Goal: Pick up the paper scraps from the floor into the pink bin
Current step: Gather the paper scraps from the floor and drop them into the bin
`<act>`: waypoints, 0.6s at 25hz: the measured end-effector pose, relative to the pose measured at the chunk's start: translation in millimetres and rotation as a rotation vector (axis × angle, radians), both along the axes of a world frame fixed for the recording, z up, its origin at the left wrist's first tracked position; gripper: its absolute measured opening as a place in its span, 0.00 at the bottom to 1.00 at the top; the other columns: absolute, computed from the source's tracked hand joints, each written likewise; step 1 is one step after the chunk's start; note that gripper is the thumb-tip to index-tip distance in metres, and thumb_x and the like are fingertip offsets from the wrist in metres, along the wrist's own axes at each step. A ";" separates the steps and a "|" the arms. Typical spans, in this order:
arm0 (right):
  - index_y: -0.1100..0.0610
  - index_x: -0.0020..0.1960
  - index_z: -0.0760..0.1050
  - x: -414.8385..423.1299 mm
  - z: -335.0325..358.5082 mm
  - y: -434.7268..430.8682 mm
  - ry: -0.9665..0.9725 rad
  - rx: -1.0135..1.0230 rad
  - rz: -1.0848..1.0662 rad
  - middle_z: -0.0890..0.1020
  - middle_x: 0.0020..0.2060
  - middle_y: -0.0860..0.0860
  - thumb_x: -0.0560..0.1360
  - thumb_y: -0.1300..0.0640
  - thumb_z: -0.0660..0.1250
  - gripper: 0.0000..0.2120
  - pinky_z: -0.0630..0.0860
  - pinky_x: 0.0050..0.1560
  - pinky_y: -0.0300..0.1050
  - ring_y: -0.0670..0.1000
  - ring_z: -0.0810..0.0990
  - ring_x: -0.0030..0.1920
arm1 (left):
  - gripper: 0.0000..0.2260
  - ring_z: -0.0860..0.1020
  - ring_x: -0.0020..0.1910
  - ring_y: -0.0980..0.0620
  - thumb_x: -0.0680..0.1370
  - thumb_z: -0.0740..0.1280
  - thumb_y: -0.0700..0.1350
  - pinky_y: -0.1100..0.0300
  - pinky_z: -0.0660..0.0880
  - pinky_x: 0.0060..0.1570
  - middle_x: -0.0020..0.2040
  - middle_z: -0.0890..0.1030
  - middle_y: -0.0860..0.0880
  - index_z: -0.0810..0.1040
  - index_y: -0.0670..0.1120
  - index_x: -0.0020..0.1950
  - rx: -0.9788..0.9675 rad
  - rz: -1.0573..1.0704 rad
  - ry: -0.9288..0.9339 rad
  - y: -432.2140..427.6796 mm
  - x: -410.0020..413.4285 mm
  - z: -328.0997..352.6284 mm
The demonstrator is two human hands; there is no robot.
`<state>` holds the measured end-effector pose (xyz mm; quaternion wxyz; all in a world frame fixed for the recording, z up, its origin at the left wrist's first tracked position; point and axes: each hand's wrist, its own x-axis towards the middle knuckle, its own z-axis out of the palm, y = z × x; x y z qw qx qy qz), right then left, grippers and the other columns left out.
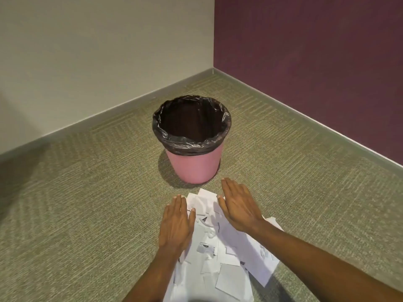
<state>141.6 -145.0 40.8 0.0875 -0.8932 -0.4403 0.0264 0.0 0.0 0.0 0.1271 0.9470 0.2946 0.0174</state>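
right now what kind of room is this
Probably a corner of an office or a similar carpeted indoor room: patterned green-grey carpet, a beige wall meeting a purple wall with a grey baseboard, and a lined pink bin.

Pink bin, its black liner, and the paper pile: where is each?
pink bin (193, 168): head view, on its bare front wall.
black liner (187, 147): head view, on the folded-over front rim.
paper pile (220, 256): head view, on its middle.

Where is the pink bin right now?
The pink bin stands upright on the carpet at centre frame, near the room corner, just beyond the paper scraps.
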 end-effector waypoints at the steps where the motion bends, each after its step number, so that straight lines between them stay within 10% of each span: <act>1: 0.60 0.76 0.58 -0.7 -10.7 -2.8 0.022 -0.053 0.010 0.67 0.73 0.58 0.83 0.46 0.48 0.27 0.61 0.73 0.55 0.58 0.67 0.71 | 0.28 0.53 0.79 0.49 0.83 0.46 0.56 0.52 0.49 0.78 0.80 0.55 0.45 0.54 0.43 0.79 -0.019 -0.013 0.077 -1.5 -3.8 -10.2; 8: 0.55 0.77 0.51 -6.3 -63.7 -25.8 0.346 -0.606 0.022 0.62 0.73 0.57 0.76 0.38 0.63 0.39 0.65 0.67 0.62 0.63 0.63 0.71 | 0.40 0.43 0.80 0.42 0.75 0.56 0.69 0.35 0.48 0.73 0.81 0.43 0.44 0.45 0.51 0.80 -0.176 -0.032 0.474 -11.8 -16.4 -59.6; 15: 0.56 0.74 0.57 -10.8 -81.5 -32.1 0.301 -0.548 0.062 0.68 0.65 0.59 0.76 0.53 0.69 0.32 0.75 0.55 0.57 0.61 0.73 0.61 | 0.35 0.49 0.79 0.41 0.77 0.66 0.59 0.40 0.60 0.72 0.80 0.46 0.42 0.53 0.53 0.78 -0.276 -0.049 0.409 -15.8 0.6 -68.7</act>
